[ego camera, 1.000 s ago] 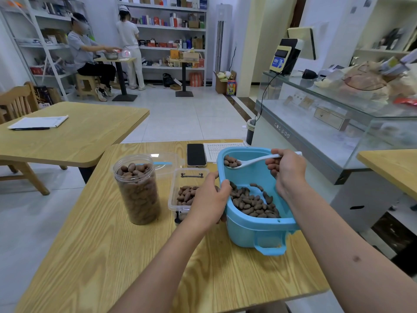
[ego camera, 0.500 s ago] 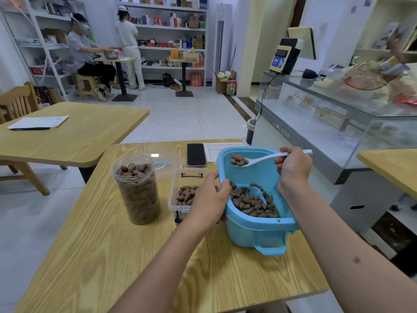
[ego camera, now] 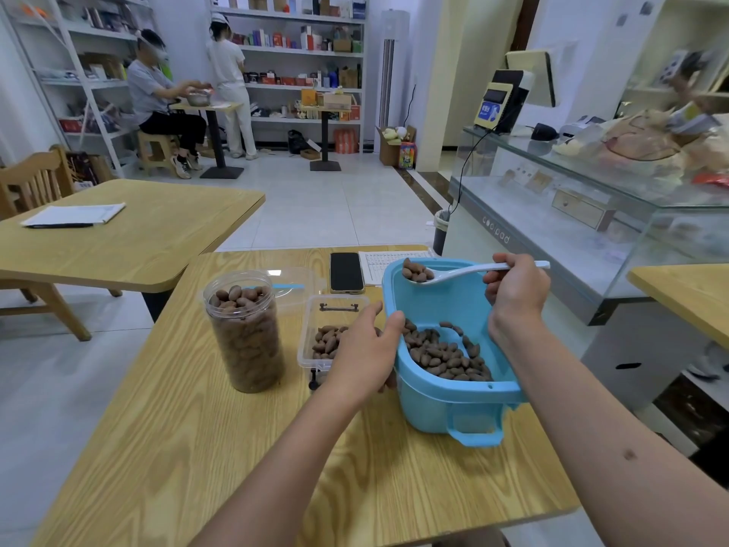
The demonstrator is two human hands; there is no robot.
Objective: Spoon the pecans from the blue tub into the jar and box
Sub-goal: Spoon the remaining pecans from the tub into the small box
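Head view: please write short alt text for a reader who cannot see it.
A right hand holds a white spoon of pecans over a blue tub, which the left hand grips. Left of it stand a clear box and a nearly full jar.

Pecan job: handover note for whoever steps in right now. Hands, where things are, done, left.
Right hand grips the white spoon, loaded with a few pecans, above the far end of the blue tub.
Left hand holds the tub's left rim, thumb inside, partly covering the box.
Jar, lid off, stands left of the box and is full to the top.
Box, open, sits between jar and tub and holds only a shallow layer of pecans.
Done: jar looks filled.
Left: this spoonful probably goes in the box; a good pile remains in the tub's near end.
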